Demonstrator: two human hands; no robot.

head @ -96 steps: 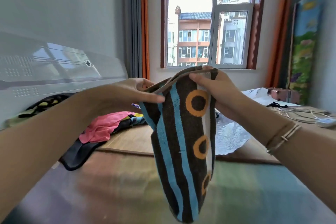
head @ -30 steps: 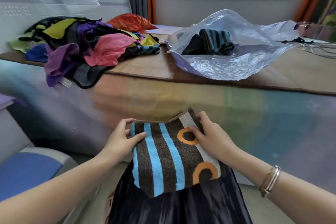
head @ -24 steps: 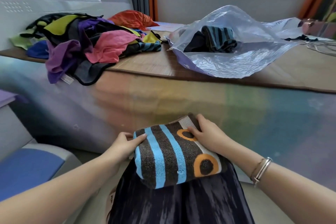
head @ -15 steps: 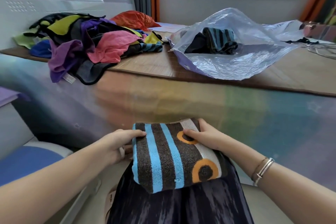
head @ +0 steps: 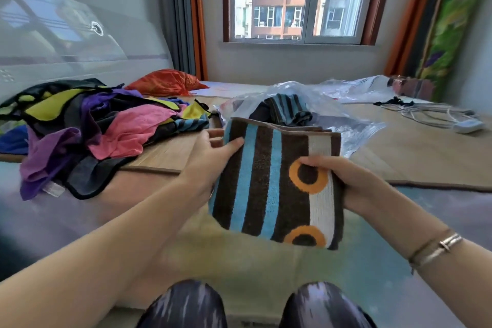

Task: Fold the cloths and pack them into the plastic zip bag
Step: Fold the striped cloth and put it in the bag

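Observation:
A folded brown towel with blue stripes and orange rings (head: 269, 181) is held up in the air in front of me. My left hand (head: 210, 157) grips its left edge, thumb on the front. My right hand (head: 346, 181) grips its right edge, thumb across the white band. Just behind the towel lies the clear plastic zip bag (head: 354, 128) on the bed, with a folded dark blue-striped cloth (head: 287, 112) inside it. A heap of unfolded cloths (head: 87, 125) in pink, purple, yellow and black lies at the left.
An orange cloth (head: 165, 83) lies behind the heap near the curtain. White cables and a small white device (head: 452, 117) lie at the right on the bamboo mat (head: 426, 157). More clear plastic (head: 359, 88) lies near the window wall. My knees are at the bottom.
The folded towel has been lifted off my lap and raised toward the bag, both hands still holding its edges. My view has tilted upward.

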